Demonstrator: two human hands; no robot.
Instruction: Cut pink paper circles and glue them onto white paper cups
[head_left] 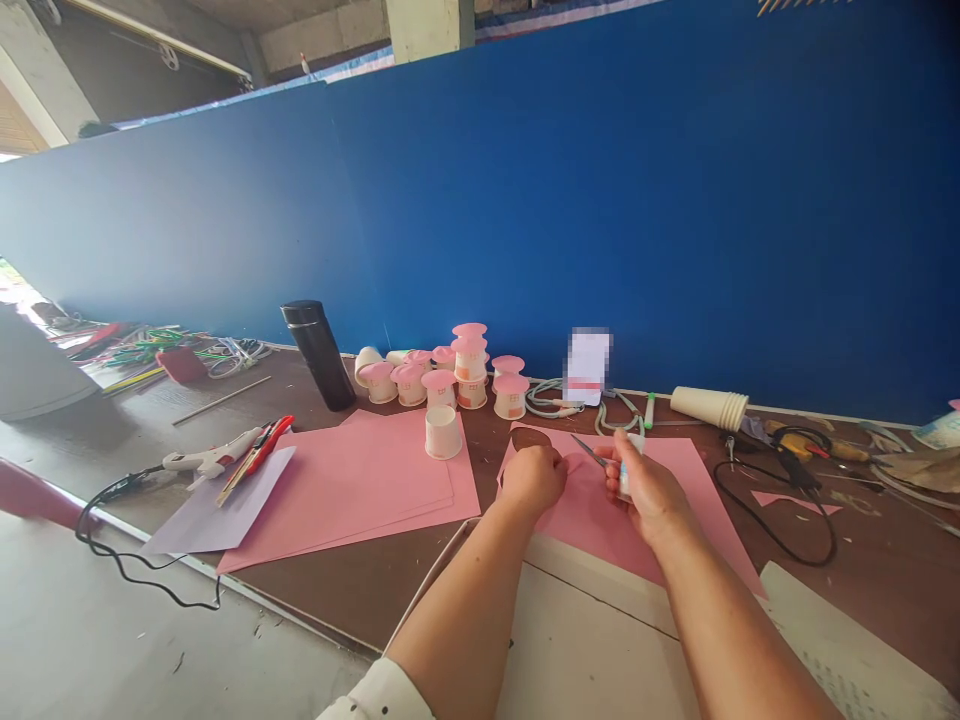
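Note:
My right hand (654,490) is closed round the pale handles of a small pair of scissors (589,451), whose pointed blades aim left over a pink paper sheet (675,465). My left hand (534,482) has its fingers closed at the left part of that sheet, close to a rounded cut-out (529,437) where brown table shows through. What lies under the left fingers is hidden. Left of my hands, an upright white paper cup (443,434) stands on a stack of pink sheets (360,490). Behind it sit several small cup houses (472,365) with pink round roofs.
A black flask (319,355) stands behind the stack. At left lie a glue gun (214,455), a red utility knife (256,458) and a lilac sheet (217,515). Nested paper cups (709,408), a green-white marker (649,410) and a black cable (776,545) are at right, before a blue partition (637,200).

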